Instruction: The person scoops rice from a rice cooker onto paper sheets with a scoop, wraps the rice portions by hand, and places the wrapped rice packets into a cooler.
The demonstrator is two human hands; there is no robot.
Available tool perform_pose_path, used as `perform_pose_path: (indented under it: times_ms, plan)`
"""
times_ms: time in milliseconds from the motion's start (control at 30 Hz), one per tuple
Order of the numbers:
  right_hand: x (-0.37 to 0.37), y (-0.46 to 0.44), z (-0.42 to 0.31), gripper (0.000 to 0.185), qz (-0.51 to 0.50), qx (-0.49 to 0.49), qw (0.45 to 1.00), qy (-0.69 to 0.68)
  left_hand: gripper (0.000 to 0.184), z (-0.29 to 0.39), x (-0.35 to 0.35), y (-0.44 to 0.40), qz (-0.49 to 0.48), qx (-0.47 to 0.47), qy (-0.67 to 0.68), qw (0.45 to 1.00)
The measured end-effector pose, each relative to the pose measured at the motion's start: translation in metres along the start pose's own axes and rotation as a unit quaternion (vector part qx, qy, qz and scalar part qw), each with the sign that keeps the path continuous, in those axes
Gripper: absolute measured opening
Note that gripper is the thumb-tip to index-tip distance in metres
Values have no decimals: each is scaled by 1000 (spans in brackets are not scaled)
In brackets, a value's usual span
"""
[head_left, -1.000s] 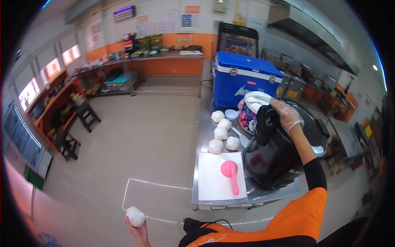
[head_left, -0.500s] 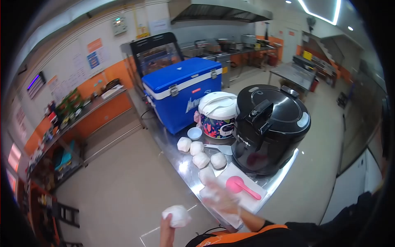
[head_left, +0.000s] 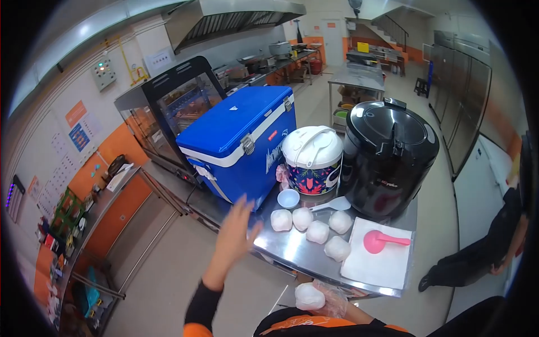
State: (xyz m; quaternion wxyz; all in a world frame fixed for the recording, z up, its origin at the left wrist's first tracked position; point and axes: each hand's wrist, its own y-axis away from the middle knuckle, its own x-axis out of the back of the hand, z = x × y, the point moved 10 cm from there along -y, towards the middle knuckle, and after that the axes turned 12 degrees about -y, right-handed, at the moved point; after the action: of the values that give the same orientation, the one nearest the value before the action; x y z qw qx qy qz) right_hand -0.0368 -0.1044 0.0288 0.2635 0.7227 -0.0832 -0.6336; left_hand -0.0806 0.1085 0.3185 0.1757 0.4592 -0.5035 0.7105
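My left hand point(head_left: 234, 238) is bare and raised beside the table's left edge, its fingers spread with nothing in them. Low in front of my body, my right hand point(head_left: 332, 300) wears a clear plastic glove and holds a white paper-wrapped ball point(head_left: 309, 296). Several similar wrapped balls point(head_left: 318, 231) sit on the steel table point(head_left: 281, 245). To their right, a pink scoop point(head_left: 377, 241) rests on a stack of white paper sheets point(head_left: 368, 269). Behind the balls are a small light-blue bowl point(head_left: 288, 198) and a white rice paddle point(head_left: 337, 204).
A black rice cooker point(head_left: 390, 163), a smaller floral rice cooker point(head_left: 313, 163) and a blue cooler box point(head_left: 241, 140) line the table's back. Behind the cooler stands a glass display warmer point(head_left: 179, 106). Another person's dark-clothed leg point(head_left: 466, 264) shows at right.
The wrapped ball in my left hand has passed to my gloved right hand. My left hand has risen, opened, beside the table. The camera view has turned to the right.
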Motion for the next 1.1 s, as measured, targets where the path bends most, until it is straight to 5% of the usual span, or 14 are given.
perform_pose_path:
  times_ms: [67,200,400,567,633,733,800,900,967,1100]
  plan:
    - [-32,1,4,52,22,55,998,5,46,-32,11,-77,49,-52,-13,997]
    - [-58,-23,0,51,39,169,985,-19,67,-109,-37,-195,83,-96,-133,983]
    - [-76,-65,-24,51,67,212,974,-46,100,-149,-128,-251,-193,-115,-169,960]
    - [-93,-141,-68,50,102,172,978,64,97,-131,-143,-257,-292,-205,-259,897]
    - [-99,-170,-101,59,185,207,920,277,97,-123,-132,-263,-309,-221,-278,883]
    - [-121,-222,-150,72,281,239,735,568,92,-130,-76,-297,-326,-200,-247,890]
    - [-127,-248,-159,80,306,252,669,628,73,-156,-26,-326,-254,-198,-188,928]
    - [-89,-292,-160,68,327,358,737,471,45,-200,67,-342,-61,-199,-202,957]
    - [-106,-284,-159,64,335,428,736,405,40,-237,107,-339,-22,-166,-204,965]
    - [-75,-292,-151,64,483,490,593,418,36,-298,145,-330,64,-133,-194,970]
